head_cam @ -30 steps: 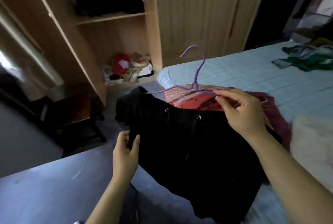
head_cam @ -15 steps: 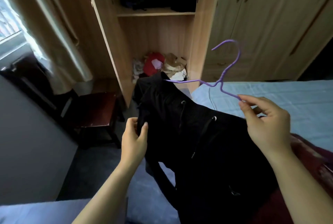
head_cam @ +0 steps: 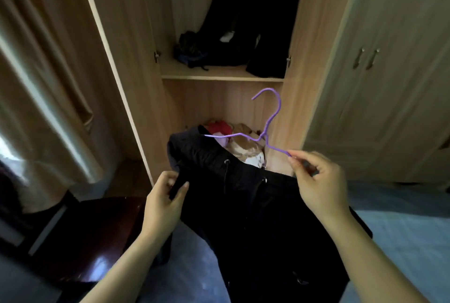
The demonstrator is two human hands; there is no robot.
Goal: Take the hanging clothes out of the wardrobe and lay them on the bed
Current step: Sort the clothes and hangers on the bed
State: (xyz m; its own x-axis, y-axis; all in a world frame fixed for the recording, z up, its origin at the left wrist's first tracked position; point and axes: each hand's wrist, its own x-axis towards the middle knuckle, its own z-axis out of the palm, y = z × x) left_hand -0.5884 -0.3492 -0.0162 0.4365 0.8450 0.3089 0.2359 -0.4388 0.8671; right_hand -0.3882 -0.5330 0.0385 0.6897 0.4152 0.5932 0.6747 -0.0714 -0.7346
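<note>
text: none readable
labels/brands: none visible on the black garment (head_cam: 255, 205), purple hanger (head_cam: 269, 122) or wardrobe (head_cam: 316, 59)

One view only, from a wide-angle camera worn on the person's head. It looks forward and downward, straight into the open wardrobe (head_cam: 219, 76), which stands close and fills the upper frame. Both forearms reach up from the bottom edge, so the left hand (head_cam: 163, 203) and right hand (head_cam: 319, 181) sit near the lens. The bed (head_cam: 401, 234) edges in at lower right.
</note>
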